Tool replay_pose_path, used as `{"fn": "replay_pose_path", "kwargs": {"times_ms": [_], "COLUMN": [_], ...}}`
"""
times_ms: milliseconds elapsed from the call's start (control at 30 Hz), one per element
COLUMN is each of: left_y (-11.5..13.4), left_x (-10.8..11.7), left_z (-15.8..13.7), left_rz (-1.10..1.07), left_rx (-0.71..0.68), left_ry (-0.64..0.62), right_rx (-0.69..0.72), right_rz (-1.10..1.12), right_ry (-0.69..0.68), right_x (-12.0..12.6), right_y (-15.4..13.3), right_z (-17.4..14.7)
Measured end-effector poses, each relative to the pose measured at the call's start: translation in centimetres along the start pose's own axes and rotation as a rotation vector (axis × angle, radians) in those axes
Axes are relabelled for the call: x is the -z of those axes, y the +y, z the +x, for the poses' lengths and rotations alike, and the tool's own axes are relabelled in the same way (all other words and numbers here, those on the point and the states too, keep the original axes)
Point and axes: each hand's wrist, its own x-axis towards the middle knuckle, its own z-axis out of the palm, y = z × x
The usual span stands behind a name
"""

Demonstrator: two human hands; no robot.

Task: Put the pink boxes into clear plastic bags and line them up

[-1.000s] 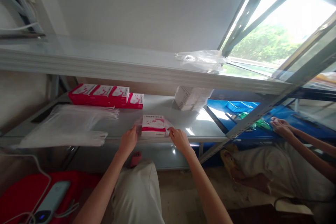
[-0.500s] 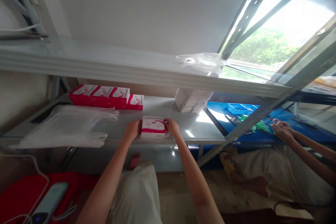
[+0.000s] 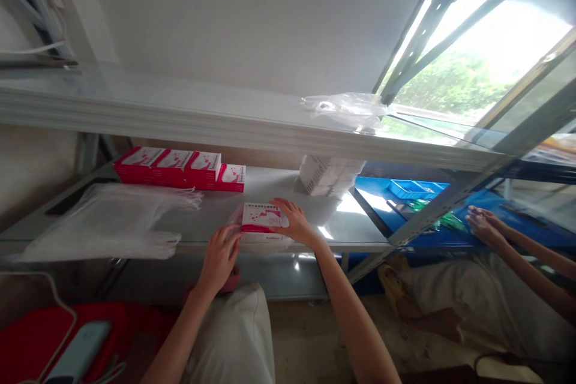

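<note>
Grey metal shelving fills the view, with a white wall behind it and a bright window at the upper right. On the lower shelf (image 3: 279, 183), near the middle of its front edge, lies a pink-and-white box (image 3: 260, 218) inside a clear plastic bag (image 3: 263, 241) whose loose end reaches just over that edge. The right hand (image 3: 292, 222) lies across the right end and top of the box, fingers spread and pressing on it rather than closed round it. The left hand (image 3: 219, 258) is at the front edge, just left of the box, its fingertips pinching the bag's loose film; how tightly they grip cannot be told. The two hands stand apart, one on each side of the box.

Along the back left of the same shelf runs a row of red boxes (image 3: 177, 168), set end to end. In front of them, toward the left front corner, lies a flat stack of clear bags (image 3: 112, 219). At the back right of the shelf stands a white carton (image 3: 326, 174). On the upper shelf (image 3: 180, 114), near its right end, lies a crumpled clear bag (image 3: 346, 107).

Beyond the shelf's right post a blue tray (image 3: 416, 187) rests on a blue surface, and another person's hand (image 3: 481, 225) reaches in there from the right edge. Below, at the lower left, a red bin (image 3: 27, 336) holds a pale blue device (image 3: 78, 351).
</note>
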Motion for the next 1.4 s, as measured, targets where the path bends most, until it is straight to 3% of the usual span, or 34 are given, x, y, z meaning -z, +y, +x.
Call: {"fn": "replay_pose_path", "kwargs": {"times_ms": [100, 200, 367, 500, 667, 833, 933, 1033, 1133, 1233, 1333, 1400], "left_y": [0.5, 0.5, 0.2, -0.2, -0.7, 0.4, 1.9, 2.4, 1.0, -1.9, -5.0, -6.7], "left_x": [-0.4, -0.5, -0.7, -1.6, -2.1, -2.0, -2.4, -2.8, -2.4, -1.7, -1.3, -1.3], "left_z": [0.8, 0.8, -0.1, 0.1, 0.7, 2.0, 4.6, 8.1, 11.2, 13.3, 14.9, 16.0], "left_rz": [-0.092, -0.157, -0.368, -0.504, -0.321, -0.291, -0.471, -0.564, -0.600, -0.679, -0.715, -0.682], "left_rx": [-0.054, -0.038, 0.079, 0.142, 0.102, 0.070, 0.071, 0.116, 0.189, 0.228, 0.245, 0.242], "left_ry": [-0.059, -0.080, 0.042, 0.071, -0.001, 0.110, 0.133, 0.232, 0.343, 0.368, 0.287, 0.179], "right_rx": [0.071, 0.083, 0.121, 0.040, -0.007, -0.206, -0.394, -0.528, -0.425, -0.215, 0.037, 0.070], "right_rz": [-0.008, -0.053, 0.087, 0.416, 0.919, 1.134, 1.198, 1.193, 1.117, 1.007, 0.778, 0.691], "right_ry": [-0.303, -0.398, -0.247, -0.108, -0.032, 0.044, 0.101, 0.143, 0.216, 0.240, 0.304, 0.412], "right_x": [-0.7, -1.6, -1.7, -1.0, 1.1, 2.8, 2.5, 1.7, 1.1, 0.6, -0.8, -2.2], "right_y": [-0.3, -0.4, -0.2, -0.2, -1.2, -3.5, -5.2, -6.4, -6.4, -5.0, -3.2, -2.2], "right_z": [3.6, 5.3, 5.1, 4.7, 4.9, 5.8, 7.5, 10.0, 12.2, 13.2, 13.6, 14.1]}}
